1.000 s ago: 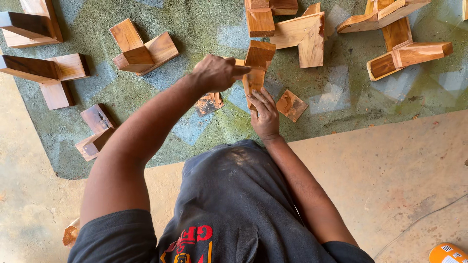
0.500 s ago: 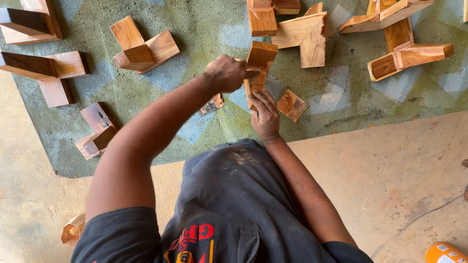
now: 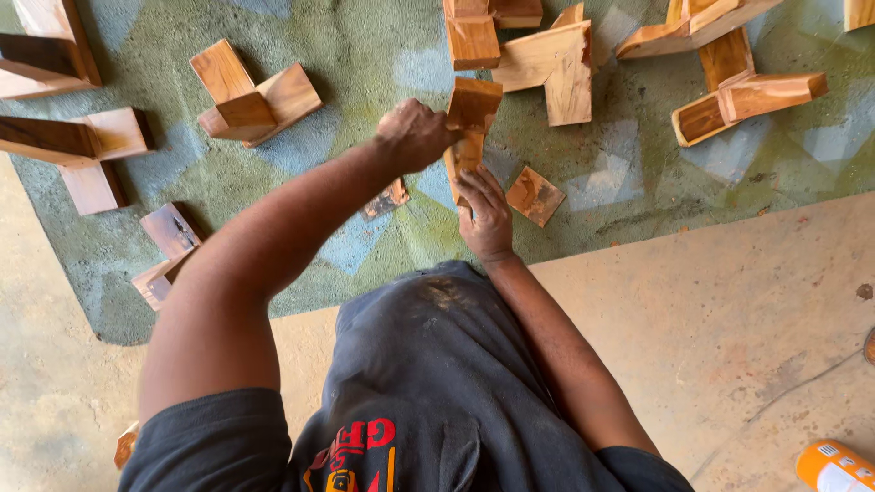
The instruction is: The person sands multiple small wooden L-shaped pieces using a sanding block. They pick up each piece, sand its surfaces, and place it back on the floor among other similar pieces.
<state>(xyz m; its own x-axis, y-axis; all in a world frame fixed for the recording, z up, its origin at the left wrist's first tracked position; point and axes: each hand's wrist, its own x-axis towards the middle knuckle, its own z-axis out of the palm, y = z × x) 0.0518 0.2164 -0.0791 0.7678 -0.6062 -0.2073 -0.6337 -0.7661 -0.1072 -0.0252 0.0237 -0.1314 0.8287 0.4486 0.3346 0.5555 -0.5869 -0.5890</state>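
The left hand [image 3: 415,135] was fisted on an upright orange-brown wooden block piece [image 3: 469,123]; the right hand [image 3: 483,214], fingers extended, steadied its base. An orange container [image 3: 834,465] lay bottom right.

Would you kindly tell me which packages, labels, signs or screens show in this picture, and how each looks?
Orange container: bottom right corner on the bare floor, rounded, orange with a small white label; mostly cut off.
Shirt print: bottom edge, on the person's dark shirt, red and orange lettering.
No signs or screens show.
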